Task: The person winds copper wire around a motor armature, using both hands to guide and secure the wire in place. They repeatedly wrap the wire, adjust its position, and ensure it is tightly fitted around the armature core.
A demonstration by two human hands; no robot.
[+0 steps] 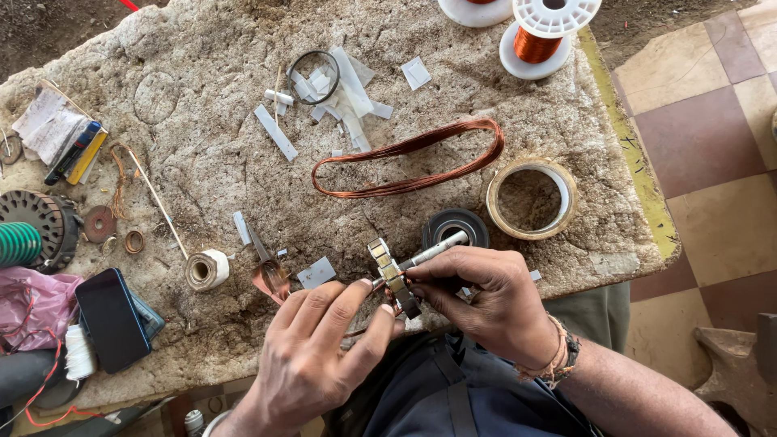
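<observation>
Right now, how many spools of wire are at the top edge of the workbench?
2: a white spool of copper wire near the top right, and another white spool left of it, cropped by the frame.

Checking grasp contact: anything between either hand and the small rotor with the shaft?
Nothing visible. The right hand grips the small rotor by its shaft, and the left hand has fingertips directly on it. The tape roll and copper wire loop lie apart on the table.

Both hands' fingers around a small metal armature over workbench.
</observation>
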